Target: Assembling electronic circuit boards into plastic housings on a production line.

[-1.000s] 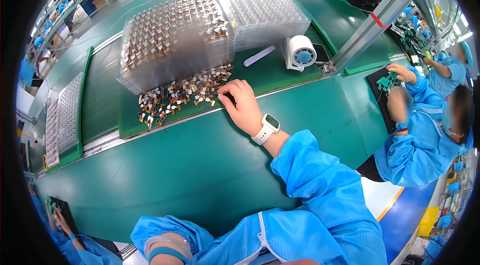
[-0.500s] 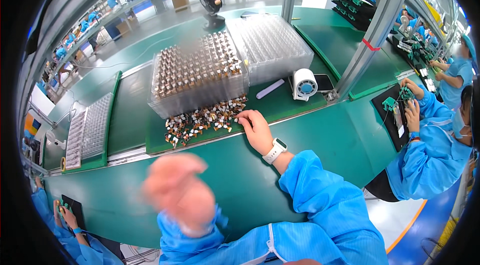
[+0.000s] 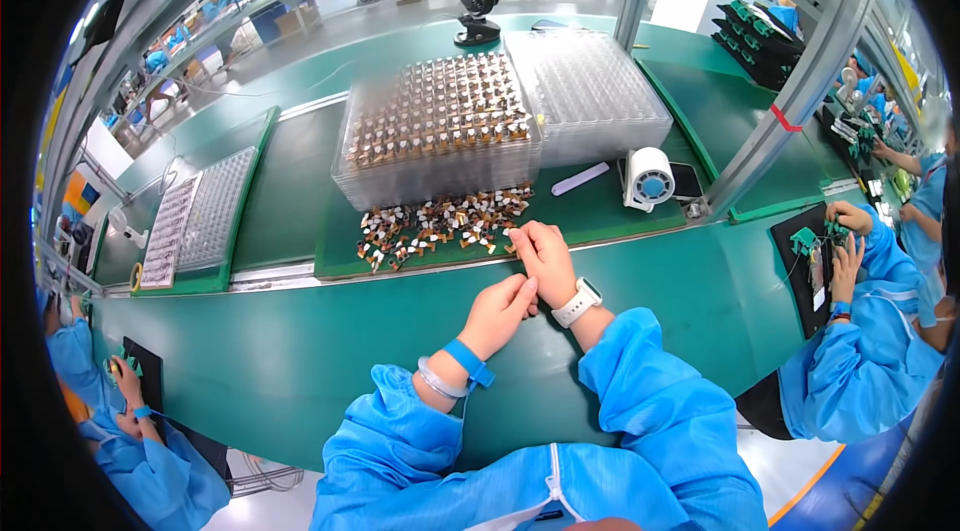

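Observation:
My right hand (image 3: 547, 256), with a white watch (image 3: 578, 302) on its wrist, is at the right end of a loose pile of small parts (image 3: 440, 223). These parts are white, brown and black. Its thumb and forefinger are closed together beside a whitish bit; whether they grip it I cannot tell. Just below and left, my left hand (image 3: 498, 313) has its fingers curled in, the tips up against the right hand. What it holds, if anything, is hidden. A blue strap (image 3: 468, 363) and a clear bangle circle the left wrist.
Behind the pile stands a stack of clear trays (image 3: 430, 166) filled with parts; another clear tray stack (image 3: 590, 101) adjoins it. A whitish stick (image 3: 580, 180), small white fan (image 3: 650, 181) and phone (image 3: 686, 181) lie right. A metal post (image 3: 775, 121) rises there. Co-workers sit at both sides.
My left hand, blurred and low on the left before, has come right and up against my right hand. My right hand stays at the pile's edge. The whole view has shifted a little.

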Demonstrator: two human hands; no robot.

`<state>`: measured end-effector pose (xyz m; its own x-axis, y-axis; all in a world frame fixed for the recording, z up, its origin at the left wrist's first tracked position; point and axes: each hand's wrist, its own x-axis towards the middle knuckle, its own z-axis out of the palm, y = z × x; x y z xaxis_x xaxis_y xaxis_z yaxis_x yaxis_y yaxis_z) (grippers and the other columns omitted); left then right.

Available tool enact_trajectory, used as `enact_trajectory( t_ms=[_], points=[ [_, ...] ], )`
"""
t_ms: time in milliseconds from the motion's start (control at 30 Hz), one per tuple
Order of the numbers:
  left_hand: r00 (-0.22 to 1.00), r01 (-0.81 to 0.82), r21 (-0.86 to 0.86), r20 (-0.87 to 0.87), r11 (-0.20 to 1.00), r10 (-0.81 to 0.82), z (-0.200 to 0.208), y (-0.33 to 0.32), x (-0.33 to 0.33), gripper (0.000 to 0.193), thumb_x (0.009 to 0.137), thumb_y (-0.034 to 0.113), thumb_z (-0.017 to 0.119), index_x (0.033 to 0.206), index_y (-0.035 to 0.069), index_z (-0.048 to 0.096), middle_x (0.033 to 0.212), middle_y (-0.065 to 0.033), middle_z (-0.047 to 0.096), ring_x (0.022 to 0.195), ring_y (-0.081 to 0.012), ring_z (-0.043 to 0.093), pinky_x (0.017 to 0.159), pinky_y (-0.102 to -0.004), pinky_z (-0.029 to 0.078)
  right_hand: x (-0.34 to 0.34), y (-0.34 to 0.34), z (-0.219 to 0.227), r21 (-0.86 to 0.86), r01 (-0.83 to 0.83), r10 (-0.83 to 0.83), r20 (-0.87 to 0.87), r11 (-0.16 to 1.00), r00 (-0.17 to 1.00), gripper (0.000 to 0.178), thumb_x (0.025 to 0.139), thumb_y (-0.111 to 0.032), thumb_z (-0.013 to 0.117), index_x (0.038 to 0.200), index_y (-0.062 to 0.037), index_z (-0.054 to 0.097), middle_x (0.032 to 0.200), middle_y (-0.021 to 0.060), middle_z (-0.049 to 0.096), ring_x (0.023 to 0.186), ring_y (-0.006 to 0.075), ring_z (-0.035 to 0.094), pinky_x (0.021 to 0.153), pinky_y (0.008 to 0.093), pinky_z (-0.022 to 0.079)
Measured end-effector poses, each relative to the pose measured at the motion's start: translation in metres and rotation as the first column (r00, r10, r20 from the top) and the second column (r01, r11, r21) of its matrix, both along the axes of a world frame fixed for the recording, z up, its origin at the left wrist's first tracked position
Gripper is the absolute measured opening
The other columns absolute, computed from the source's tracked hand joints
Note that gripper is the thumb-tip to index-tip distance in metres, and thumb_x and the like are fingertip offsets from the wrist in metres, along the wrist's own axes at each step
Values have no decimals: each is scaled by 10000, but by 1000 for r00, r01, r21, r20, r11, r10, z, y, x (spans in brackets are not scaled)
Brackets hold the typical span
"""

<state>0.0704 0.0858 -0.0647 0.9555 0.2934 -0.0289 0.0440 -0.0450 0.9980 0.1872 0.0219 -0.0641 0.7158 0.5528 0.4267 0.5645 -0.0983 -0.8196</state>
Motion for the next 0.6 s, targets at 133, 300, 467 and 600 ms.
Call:
enact_trajectory(
  t_ms=[133,300,467,600],
  points=[
    [1000,11,3,-26,1000,-11,0,1,-1,310,976,266,465,805,25,557,712,-25,586,648,-97,548,609,-230,446,-2,2,0,-1,4,-4,1,1000,1000,266,881,-248,587,736,-25,572,687,114,560,695,296,486,692,394,397],
    [1000,13,-4,-14,1000,-13,1,-1,-2,289,980,247,461,820,28,562,723,-12,576,651,-77,529,608,-210,434,-3,1,5,-32,-16,17,30,999,999,260,871,-245,598,712,-40,585,667,99,545,688,282,484,681,383,391],
    [1000,16,1,-25,1000,-16,2,-1,-2,289,981,249,460,826,28,565,721,-11,575,650,-77,527,608,-210,433,-2,0,4,-40,-16,18,39,999,999,265,880,-242,597,717,-35,577,652,78,525,692,236,459,668,350,383],
    [1000,15,-14,-22,1000,-15,1,-1,-2,291,981,251,459,825,30,566,716,-9,574,650,-78,526,608,-209,432,-3,0,6,-32,-25,26,37,999,999,264,880,-241,596,714,-37,580,652,76,528,693,236,462,677,350,382]
  ],
)
